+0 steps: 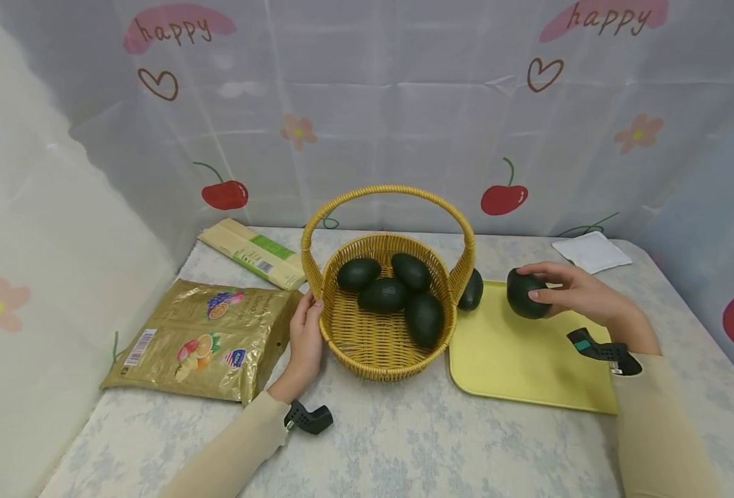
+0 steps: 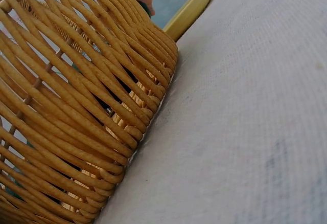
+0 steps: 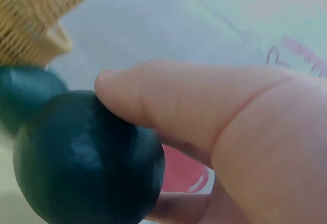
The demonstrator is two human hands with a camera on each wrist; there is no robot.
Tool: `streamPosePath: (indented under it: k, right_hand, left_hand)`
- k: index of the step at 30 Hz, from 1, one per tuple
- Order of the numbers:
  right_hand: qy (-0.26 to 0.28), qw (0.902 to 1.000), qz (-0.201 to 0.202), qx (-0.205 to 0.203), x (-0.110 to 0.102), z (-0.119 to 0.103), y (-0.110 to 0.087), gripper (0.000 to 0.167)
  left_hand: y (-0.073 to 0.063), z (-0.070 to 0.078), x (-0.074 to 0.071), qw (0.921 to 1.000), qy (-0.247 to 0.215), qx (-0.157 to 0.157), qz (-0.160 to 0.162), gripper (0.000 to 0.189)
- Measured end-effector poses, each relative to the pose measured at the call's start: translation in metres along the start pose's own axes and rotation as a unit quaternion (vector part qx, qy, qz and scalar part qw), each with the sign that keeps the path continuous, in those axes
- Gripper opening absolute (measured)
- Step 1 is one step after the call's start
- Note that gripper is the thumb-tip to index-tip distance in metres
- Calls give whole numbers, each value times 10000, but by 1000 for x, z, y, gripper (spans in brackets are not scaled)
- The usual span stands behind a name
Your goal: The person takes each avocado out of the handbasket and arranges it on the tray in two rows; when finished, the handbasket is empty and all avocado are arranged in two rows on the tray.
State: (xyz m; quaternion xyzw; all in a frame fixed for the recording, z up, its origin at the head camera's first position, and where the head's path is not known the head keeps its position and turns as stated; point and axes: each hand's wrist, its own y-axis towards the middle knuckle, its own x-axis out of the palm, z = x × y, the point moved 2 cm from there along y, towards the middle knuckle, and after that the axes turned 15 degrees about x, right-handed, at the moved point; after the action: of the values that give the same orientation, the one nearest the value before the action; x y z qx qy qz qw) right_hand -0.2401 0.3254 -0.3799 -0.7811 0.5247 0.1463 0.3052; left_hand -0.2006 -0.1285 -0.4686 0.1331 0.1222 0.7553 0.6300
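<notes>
In the head view a yellow wicker basket point(image 1: 387, 372) with a tall arched handle stands mid-table, with several dark green avocados point(image 1: 384, 295) inside. My left hand point(image 1: 306, 339) holds its left side near the foot of the handle; the left wrist view shows only the woven wall point(image 2: 76, 96), not that hand's fingers. My right hand point(image 1: 581, 294) grips another avocado point(image 1: 524, 294) between thumb and fingers, above the yellow tray point(image 1: 528, 366). Close up in the right wrist view, the thumb lies across the top of this avocado point(image 3: 87, 157). One more avocado point(image 1: 471, 290) is at the tray's left edge beside the basket.
Left of the basket lies a large gold fruit-printed bag point(image 1: 198, 339), with a flat pale-and-green packet point(image 1: 254, 252) behind it. A small white packet point(image 1: 593, 251) is at the back right. A printed curtain point(image 1: 379, 124) hangs behind the table.
</notes>
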Motion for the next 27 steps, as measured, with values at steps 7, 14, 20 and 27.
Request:
streamPosePath:
  k: [7,14,20,27]
  right_hand:
    - [23,9987,125,491,-1,21,13,52]
    - [-163,9976,295,606,1,28,22,55]
    - [-472,9957,404,693,5,25,23,58]
    - [-585,9952,390,675,6,23,23,59]
  left_hand:
    - [0,0,0,10000,23,-16,-10,48]
    - [0,-1,-1,10000,44,-19,-12,48]
    - [-1,-1,-1,9999,122,-7,-10,48]
    - [0,2,0,10000,97,20,-4,47]
